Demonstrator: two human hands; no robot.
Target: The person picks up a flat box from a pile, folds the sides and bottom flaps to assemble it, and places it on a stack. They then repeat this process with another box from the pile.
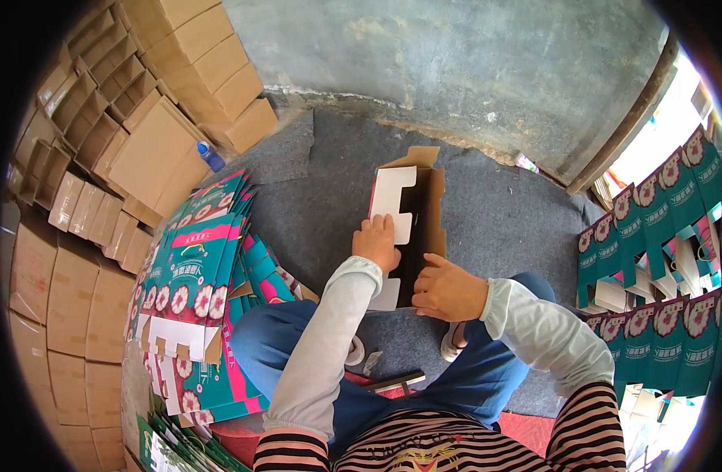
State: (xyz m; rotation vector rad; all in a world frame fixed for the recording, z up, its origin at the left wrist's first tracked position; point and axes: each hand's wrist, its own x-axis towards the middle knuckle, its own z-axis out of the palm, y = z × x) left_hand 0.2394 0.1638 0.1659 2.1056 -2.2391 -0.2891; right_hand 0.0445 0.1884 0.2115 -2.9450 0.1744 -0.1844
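- While both hands are set on one open carton [433, 211] in the head view, the step in hand is judged to be the setting of its white notched flap [394, 200].
- Location: the carton is mid-scene, just beyond the person's knees, open side up with brown inner faces showing. It appears to rest on the grey floor covering [329, 208].
- Left hand [377, 244]: fingers close together and slightly bent, laid on the white flap along the carton's left side. Whether they pinch it cannot be told.
- Right hand [453, 289]: fingers curled and a little spread at the carton's near right edge. Whether they grip the wall or only rest against it cannot be told.
- Next move, as judged: it calls for the left fingers to guide the flap while the right fingers steady the wall, without creasing the notched edge.
- Nearby: flat printed cartons [189, 271] are piled at left; formed printed cartons [668, 185] are stacked at right.
- Hidden: the carton's base and most of its outer print; its near end lies partly behind the hands. The left thumb is hard to separate from the flap.
- Cut off: both side stacks run into the dark lens border. Glare washes out detail at far right. A dark strip [396, 382] between the legs cannot be identified.
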